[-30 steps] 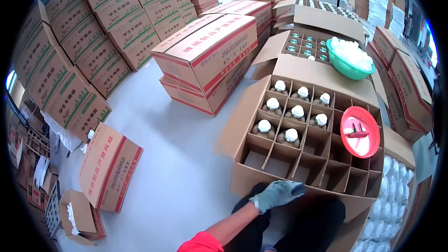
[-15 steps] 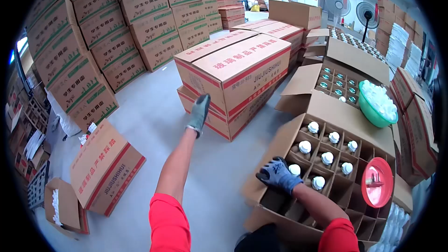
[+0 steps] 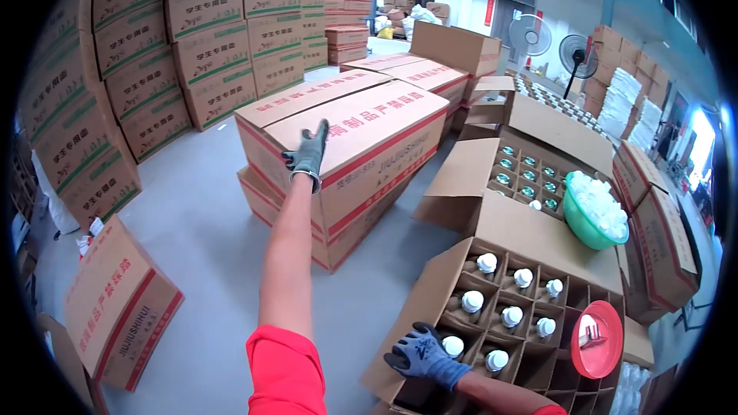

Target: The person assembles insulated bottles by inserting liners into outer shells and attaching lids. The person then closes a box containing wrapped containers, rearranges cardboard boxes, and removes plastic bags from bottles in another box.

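Note:
My left hand (image 3: 307, 152), in a grey-green glove, is at the near top edge of a closed carton (image 3: 361, 131) with red print, its fingers spread and holding nothing. The carton rests on another one. My right hand (image 3: 425, 353), in a blue-grey glove, lies over the left wall of an open divided carton (image 3: 438, 284), its fingers curled at the rim. Beside it stand several white-capped bottles (image 3: 472, 301) in the compartments. A red bowl (image 3: 597, 338) with small red and white items sits on the dividers at the right.
Behind the divided carton are another open carton of bottles (image 3: 529, 175) and a green bowl (image 3: 588, 219) of white caps. Stacked cartons (image 3: 215, 46) line the back left. A tilted carton (image 3: 127, 307) stands on the floor (image 3: 215, 277) at the left.
The view has turned and shifted. My left hand rose from beside the carton stack to the upper carton's top edge. My right hand came into view and moved to the divided carton's left wall.

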Tool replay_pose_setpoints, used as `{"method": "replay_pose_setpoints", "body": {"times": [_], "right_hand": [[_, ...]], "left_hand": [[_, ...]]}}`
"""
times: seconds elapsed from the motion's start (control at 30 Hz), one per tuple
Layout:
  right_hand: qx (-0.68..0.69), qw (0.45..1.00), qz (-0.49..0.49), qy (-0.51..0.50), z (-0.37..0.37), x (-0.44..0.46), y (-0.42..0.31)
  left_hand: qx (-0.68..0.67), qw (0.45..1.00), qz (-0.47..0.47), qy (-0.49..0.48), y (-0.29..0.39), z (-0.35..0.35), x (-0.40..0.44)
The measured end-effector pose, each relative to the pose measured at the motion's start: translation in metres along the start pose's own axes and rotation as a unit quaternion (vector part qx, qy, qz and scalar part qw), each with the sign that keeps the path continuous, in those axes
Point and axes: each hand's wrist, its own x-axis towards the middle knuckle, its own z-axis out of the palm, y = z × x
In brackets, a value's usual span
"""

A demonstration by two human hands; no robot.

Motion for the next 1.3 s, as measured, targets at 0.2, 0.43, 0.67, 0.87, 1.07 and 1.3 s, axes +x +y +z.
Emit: {"method": "replay_pose_setpoints", "body": {"times": [0.2,0.43,0.67,0.87,1.07,1.3], "right_hand": [[-0.009,0.999,-0.002,0.033,-0.001,0.001,-0.003],[-0.006,0.999,-0.017,0.039,-0.001,0.003,-0.003],[0.017,0.999,-0.009,0.043,0.002,0.000,0.004],[0.006,0.999,0.007,0.051,0.002,-0.005,0.008],[0.139,0.975,0.131,0.111,-0.002,0.002,-0.001],[0.832,0.505,0.144,0.181,-0.044,0.050,-0.051]], "left_hand": [[-0.692,0.721,0.000,0.041,0.064,-0.044,-0.084],[-0.320,0.909,0.227,-0.138,0.043,-0.007,-0.071],[0.088,0.974,0.208,-0.035,0.037,-0.022,-0.121],[0.080,0.983,0.154,-0.056,0.008,-0.086,-0.202],[-0.113,0.979,0.144,-0.090,-0.066,-0.214,-0.343],[0.104,0.972,0.057,-0.202,-0.114,-0.318,-0.553]]}}
